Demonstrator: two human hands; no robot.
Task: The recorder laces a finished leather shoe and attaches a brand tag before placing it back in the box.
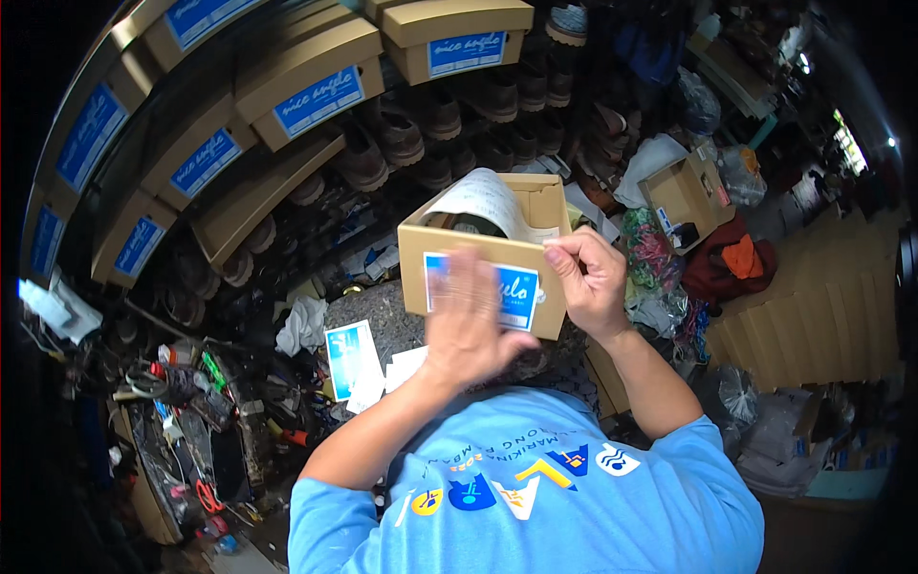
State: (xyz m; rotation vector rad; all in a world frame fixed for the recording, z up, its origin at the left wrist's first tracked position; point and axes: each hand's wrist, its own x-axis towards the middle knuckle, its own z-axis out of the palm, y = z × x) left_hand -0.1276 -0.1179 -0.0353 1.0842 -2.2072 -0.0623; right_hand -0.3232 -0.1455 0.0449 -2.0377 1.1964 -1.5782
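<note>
An open brown cardboard shoebox sits upright in front of me, with a blue-and-white label on its near side. My left hand, smeared a little by motion, lies over the label's left part with its fingers stretched out. Thumb and bent fingers of my right hand pinch the box's near right top edge. A curled sheet of printed paper rises out of the box; what lies beneath it is mostly hidden.
Closed shoeboxes are stacked along the far left, beside rows of dark brown shoes. Loose blue-and-white labels lie left of my box. Tools and scraps clutter the lower left. Another open box stands at right.
</note>
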